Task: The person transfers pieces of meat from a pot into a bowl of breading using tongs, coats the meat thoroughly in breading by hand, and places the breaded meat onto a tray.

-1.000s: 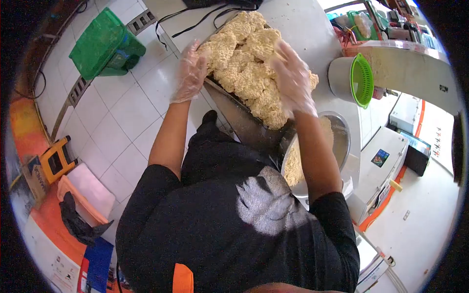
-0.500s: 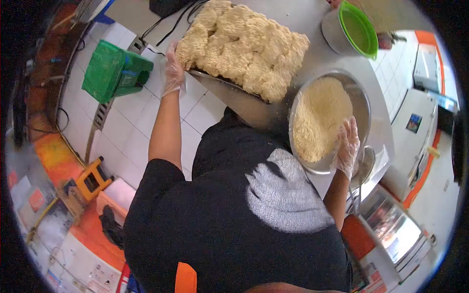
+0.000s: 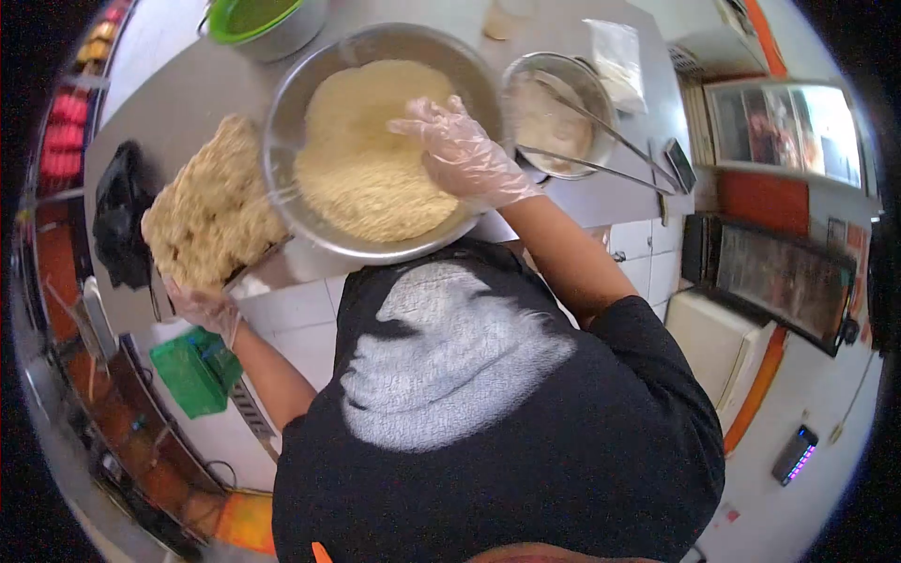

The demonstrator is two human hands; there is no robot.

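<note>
Flour (image 3: 375,188), pale and lumpy toward the person, fills much of a wide steel bowl (image 3: 283,108) at the upper middle of the head view. The right hand (image 3: 469,155), in a clear plastic glove, is over the right side of the bowl, palm down. It is released, with its fingers apart and slightly bent; whether they touch the flour cannot be told.

At the left of the frame, heaped coated pieces (image 3: 216,202) lie on a tray (image 3: 255,266), just beside the bowl. The left hand (image 3: 202,305), gloved too, is at the tray's lower edge; whether it is clenched on that edge cannot be told.

Right of the large bowl stands a smaller bowl (image 3: 601,86) of whitish, cloudy contents, with metal tongs (image 3: 615,133) lying across it. A clear packet (image 3: 615,68) with white contents and a dark phone-like thing (image 3: 679,165) are near it on the table (image 3: 174,103). At the upper left, a green basket (image 3: 221,21) sits in a pot (image 3: 302,33); a black bag (image 3: 118,216) lies farther left.

The black shirt (image 3: 526,469) bears a large white print. At lower right, a dark device (image 3: 796,455) shows a lit violet strip, its markings too small to read.
</note>
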